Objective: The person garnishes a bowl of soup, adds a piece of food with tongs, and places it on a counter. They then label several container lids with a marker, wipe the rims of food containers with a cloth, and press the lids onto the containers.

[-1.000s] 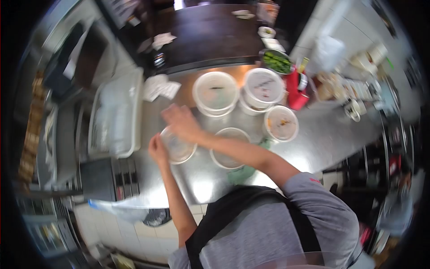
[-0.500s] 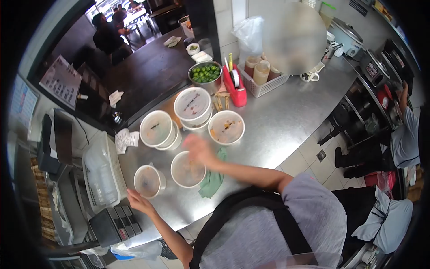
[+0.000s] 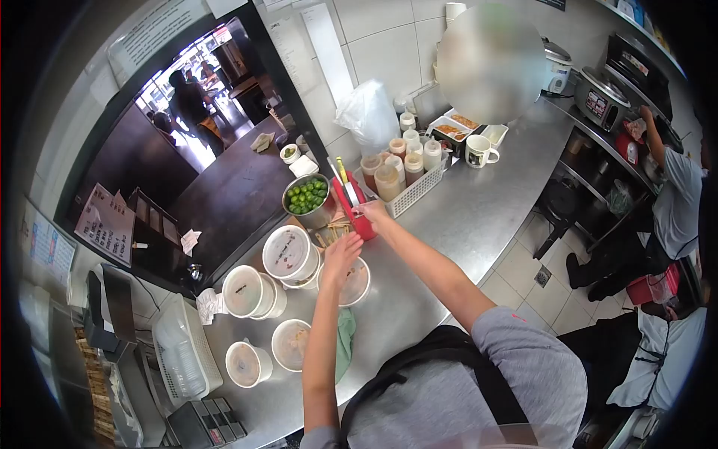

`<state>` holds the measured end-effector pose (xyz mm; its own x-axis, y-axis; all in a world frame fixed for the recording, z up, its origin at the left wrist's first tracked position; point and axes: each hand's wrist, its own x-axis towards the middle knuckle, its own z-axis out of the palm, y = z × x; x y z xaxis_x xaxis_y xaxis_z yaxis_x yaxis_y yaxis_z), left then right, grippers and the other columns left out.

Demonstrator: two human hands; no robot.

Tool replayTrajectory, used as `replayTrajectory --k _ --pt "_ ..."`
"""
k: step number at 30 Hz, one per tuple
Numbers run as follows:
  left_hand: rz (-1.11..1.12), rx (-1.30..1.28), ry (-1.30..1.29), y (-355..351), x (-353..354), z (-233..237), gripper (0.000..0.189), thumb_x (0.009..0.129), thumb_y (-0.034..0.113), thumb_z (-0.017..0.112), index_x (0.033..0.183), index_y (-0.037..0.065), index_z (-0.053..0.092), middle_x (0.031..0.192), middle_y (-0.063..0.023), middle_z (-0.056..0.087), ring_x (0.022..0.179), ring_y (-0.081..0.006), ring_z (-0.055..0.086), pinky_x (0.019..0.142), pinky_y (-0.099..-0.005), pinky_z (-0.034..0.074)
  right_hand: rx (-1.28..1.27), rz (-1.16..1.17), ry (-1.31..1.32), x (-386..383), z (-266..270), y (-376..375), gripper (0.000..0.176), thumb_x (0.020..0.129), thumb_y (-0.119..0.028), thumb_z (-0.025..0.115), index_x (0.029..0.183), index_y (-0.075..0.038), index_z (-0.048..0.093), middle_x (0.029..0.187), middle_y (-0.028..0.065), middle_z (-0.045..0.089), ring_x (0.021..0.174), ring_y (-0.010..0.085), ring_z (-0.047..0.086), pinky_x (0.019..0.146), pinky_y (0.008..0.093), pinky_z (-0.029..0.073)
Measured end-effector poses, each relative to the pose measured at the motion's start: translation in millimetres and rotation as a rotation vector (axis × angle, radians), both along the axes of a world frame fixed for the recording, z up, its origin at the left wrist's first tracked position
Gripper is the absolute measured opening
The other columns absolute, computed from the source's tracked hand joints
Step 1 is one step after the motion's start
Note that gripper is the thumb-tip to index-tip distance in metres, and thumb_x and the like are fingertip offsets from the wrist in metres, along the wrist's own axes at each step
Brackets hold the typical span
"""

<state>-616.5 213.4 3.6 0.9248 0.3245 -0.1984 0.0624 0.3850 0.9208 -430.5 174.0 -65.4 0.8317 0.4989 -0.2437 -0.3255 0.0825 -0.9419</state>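
Note:
My right hand point(image 3: 372, 217) is at the red tape dispenser point(image 3: 362, 227), its fingers closed against the side near the tape roll. Just left of and below it, my left hand point(image 3: 343, 253) hovers over a lidded round container point(image 3: 354, 281), fingers extended. Wooden clothespins point(image 3: 333, 233) lie beside the dispenser. Several more lidded white tubs point(image 3: 287, 252) stand to the left, some stacked, and a smaller lidded cup point(image 3: 248, 364) sits at the lower left. A green cloth point(image 3: 345, 343) lies partly hidden behind my left forearm.
A metal bowl of green citrus point(image 3: 307, 199) stands beyond the tubs. Sauce bottles fill a white basket point(image 3: 419, 190), with a mug point(image 3: 480, 152) to its right. A white crate point(image 3: 185, 348) is at left. Co-workers point(image 3: 668, 209) stand at the right.
Both my hands have moved to the dispenser area, the left from beside the small cup and the right from above the tubs. The camera view has shifted, so the tubs appear lower.

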Motion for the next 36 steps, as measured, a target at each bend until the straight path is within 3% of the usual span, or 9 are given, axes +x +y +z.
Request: replayTrajectory --k 5,7,9,13,15,18,24,31,36 --pt "0.033 -0.284 0.079 18 73 -48 0.057 0.092 0.043 0.036 0.116 -0.008 0.046 0.111 -0.0191 0.055 0.102 -0.0271 0.055 0.09 -0.0361 0.043 0.186 -0.041 -0.034 -66 53 -56 0.015 0.078 -0.014 0.063 0.084 -0.001 0.068 0.126 0.0201 0.046 0.101 0.0216 0.053 0.084 0.034 0.041" --pt "0.02 -0.321 0.118 21 86 -55 0.061 0.091 0.047 0.037 0.114 -0.009 0.046 0.108 -0.0205 0.056 0.101 -0.0285 0.055 0.089 -0.0364 0.044 0.18 0.085 -0.167 -94 57 -95 0.015 0.077 -0.015 0.063 0.087 -0.005 0.069 0.141 0.0189 0.026 0.125 0.025 0.033 0.097 0.0363 0.031" --pt "-0.044 -0.362 0.148 30 94 -60 0.065 0.089 0.05 0.039 0.112 -0.01 0.047 0.105 -0.0216 0.057 0.099 -0.0296 0.056 0.088 -0.0364 0.045 0.028 0.13 -0.284 -141 88 -140 0.015 0.079 -0.016 0.062 0.091 -0.012 0.07 0.14 0.0182 0.028 0.133 0.0262 0.017 0.104 0.0382 0.022" --pt "-0.002 -0.19 0.123 17 87 -27 0.051 0.088 0.036 0.051 0.111 -0.009 0.047 0.111 -0.0232 0.054 0.103 -0.0292 0.055 0.09 -0.0346 0.045 -0.026 0.258 -0.397 -180 86 -189 0.016 0.082 -0.021 0.06 0.093 -0.014 0.07 0.139 0.0184 0.03 0.133 0.0291 0.017 0.105 0.0407 0.017" --pt "-0.125 -0.252 0.027 44 90 -64 0.041 0.086 0.022 0.054 0.114 -0.007 0.047 0.111 -0.023 0.053 0.103 -0.0288 0.055 0.09 -0.0343 0.045 -0.013 0.293 -0.379 -183 74 -200 0.017 0.082 -0.022 0.061 0.092 -0.013 0.07 0.137 0.019 0.033 0.132 0.0296 0.019 0.105 0.0409 0.018" --pt "-0.06 -0.295 0.075 44 99 -61 0.026 0.079 0.0 0.057 0.102 0.003 0.045 0.091 -0.0184 0.058 0.091 -0.0312 0.059 0.086 -0.039 0.048 0.019 0.36 -0.346 -181 69 -202 0.017 0.082 -0.023 0.061 0.091 -0.011 0.07 0.134 0.0201 0.037 0.129 0.0289 0.026 0.103 0.0408 0.022" --pt "0.036 -0.152 0.16 34 94 -43 0.058 0.08 0.002 0.056 0.132 0.01 0.032 0.093 -0.0159 0.06 0.089 -0.0269 0.061 0.081 -0.0339 0.051 0.077 0.308 -0.125 -184 53 -210 0.019 0.081 -0.023 0.06 0.09 -0.009 0.069 0.128 0.0155 0.044 0.122 0.0246 0.036 0.098 0.0373 0.03" --pt "0.038 -0.017 0.173 35 93 -47 0.047 0.083 0.004 0.053 0.128 0.008 0.04 0.095 -0.0171 0.061 0.088 -0.027 0.062 0.078 -0.032 0.051 0.092 0.267 0.019 -187 55 -220 0.021 0.083 -0.023 0.057 0.092 -0.008 0.069 0.122 0.0114 0.048 0.113 0.0212 0.044 0.096 0.0322 0.031" --pt "0.135 0.011 0.161 26 99 -44 0.055 0.076 -0.001 0.052 0.13 0.007 0.038 0.085 -0.0132 0.061 0.079 -0.0246 0.063 0.074 -0.0312 0.053 0.108 0.225 0.004 -191 51 -217 0.018 0.082 -0.021 0.058 0.089 -0.007 0.069 0.109 0.0079 0.056 0.105 0.0179 0.048 0.094 0.0308 0.033"
